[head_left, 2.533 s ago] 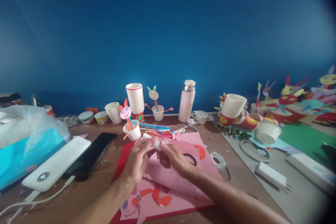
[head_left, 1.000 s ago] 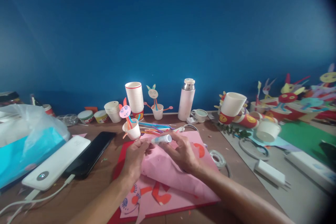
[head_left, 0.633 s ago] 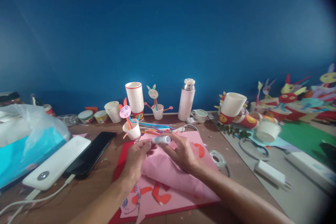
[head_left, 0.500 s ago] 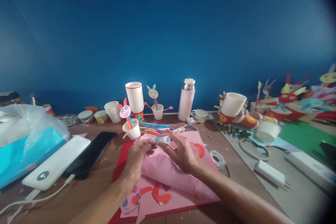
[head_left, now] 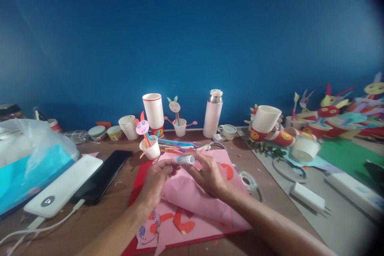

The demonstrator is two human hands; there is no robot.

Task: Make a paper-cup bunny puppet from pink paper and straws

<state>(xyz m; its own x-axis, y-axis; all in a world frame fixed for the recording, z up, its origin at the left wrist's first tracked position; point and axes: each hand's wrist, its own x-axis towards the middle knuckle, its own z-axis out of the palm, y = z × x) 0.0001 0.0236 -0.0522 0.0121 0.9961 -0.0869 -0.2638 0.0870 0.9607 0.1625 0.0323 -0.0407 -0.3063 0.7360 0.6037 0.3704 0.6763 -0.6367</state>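
Blue wall [head_left: 192, 48] | brn table [head_left: 105, 220] w/ pink paper [head_left: 192, 196] | hands [head_left: 207, 174] on wht tube [head_left: 184, 160]

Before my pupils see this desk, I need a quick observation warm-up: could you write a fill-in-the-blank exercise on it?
1. The tube held by the left hand and right hand is mostly ____.
2. The wall is ____.
3. The phone lies to the ____ of the power bank.
4. Of phone and flask, the one standing upright is the ____.

Missing words: white; blue; right; flask.
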